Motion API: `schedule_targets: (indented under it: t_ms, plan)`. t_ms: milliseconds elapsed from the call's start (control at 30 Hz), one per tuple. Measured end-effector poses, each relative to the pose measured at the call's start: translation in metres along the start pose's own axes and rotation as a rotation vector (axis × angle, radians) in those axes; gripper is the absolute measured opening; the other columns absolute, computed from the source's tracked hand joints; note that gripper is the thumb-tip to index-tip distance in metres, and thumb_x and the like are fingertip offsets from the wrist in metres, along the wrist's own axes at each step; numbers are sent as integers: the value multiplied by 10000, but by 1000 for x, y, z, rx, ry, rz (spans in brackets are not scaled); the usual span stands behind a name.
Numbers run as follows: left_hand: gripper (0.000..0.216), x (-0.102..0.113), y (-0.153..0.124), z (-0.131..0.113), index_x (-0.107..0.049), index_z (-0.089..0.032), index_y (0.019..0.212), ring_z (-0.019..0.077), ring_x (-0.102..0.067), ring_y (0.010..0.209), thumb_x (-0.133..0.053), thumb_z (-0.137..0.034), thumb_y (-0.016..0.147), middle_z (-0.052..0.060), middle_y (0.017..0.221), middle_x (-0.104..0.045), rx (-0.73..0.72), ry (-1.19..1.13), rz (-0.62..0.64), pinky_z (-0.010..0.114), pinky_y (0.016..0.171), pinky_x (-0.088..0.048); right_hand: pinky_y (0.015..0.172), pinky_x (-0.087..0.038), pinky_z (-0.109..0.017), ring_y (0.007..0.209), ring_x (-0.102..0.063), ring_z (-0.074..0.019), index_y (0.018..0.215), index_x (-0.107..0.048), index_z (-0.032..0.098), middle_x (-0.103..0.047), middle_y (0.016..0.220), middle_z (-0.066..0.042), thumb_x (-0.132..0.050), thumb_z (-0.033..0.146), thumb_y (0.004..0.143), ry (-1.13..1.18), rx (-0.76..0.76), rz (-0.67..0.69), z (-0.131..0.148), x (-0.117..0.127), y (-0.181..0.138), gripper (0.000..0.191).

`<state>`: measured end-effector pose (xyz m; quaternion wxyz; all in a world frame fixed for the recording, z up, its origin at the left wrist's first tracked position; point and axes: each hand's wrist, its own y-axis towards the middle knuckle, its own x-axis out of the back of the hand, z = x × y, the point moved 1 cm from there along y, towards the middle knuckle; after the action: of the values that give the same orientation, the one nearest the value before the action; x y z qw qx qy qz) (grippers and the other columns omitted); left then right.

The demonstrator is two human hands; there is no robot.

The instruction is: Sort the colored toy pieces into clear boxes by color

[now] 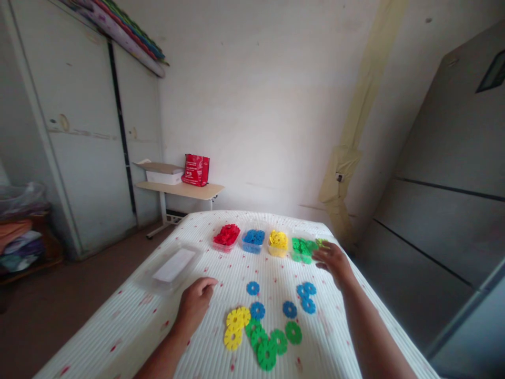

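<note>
Over the green tray [302, 251] the right hand [332, 262] pinches a green disc [321, 243]; left hand [196, 301] rests, fingers loosely curled.

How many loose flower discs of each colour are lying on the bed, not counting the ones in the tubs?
Blue discs: 5
Yellow discs: 3
Green discs: 5, though they overlap, so this count is less sure
Total: 13
</note>
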<state>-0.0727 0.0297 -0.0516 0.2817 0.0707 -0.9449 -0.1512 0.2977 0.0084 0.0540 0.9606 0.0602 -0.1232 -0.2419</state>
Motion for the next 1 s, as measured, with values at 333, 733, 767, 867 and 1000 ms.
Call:
schedule_targets:
  t_ms: [333,733,767,867,1000]
  plan:
    - [235,-2,2,2,-649,-190,778,161,-630,789,-432,-228,696,25,812,-697,-14,4,-14,259,761,-481,540,-412,-241,498,-582,-140,667,-578,195,-611,526,9,-450,281,683,-621,-46,-19,-73,17,-29,155]
    - [201,-33,-23,-80,-681,-244,830,183,-561,876,-540,-197,695,25,844,-685,-306,264,341,295,813,-384,601,-372,-234,724,-605,-175,773,-601,214,-675,756,-48,-413,276,754,-860,7,-52,-88,22,-29,198]
    - [184,-37,-25,-87,-684,-252,820,197,-557,875,-557,-227,689,29,834,-685,-318,322,376,313,805,-375,594,-368,-229,721,-603,-171,773,-598,218,-674,753,-44,-417,271,755,-867,7,-52,-88,22,-30,190]
    - [130,-48,-29,-100,-678,-233,738,242,-548,880,-579,-267,661,57,835,-672,-323,487,414,356,773,-356,586,-361,-224,706,-597,-165,771,-592,217,-671,755,-42,-411,263,758,-873,17,-51,-87,22,-31,187]
    - [95,-56,-28,-102,-636,-203,676,229,-553,843,-587,-180,599,49,796,-651,-293,506,432,323,726,-346,584,-356,-234,696,-590,-173,769,-591,207,-666,754,-52,-398,275,760,-867,28,-46,-85,21,-32,205]
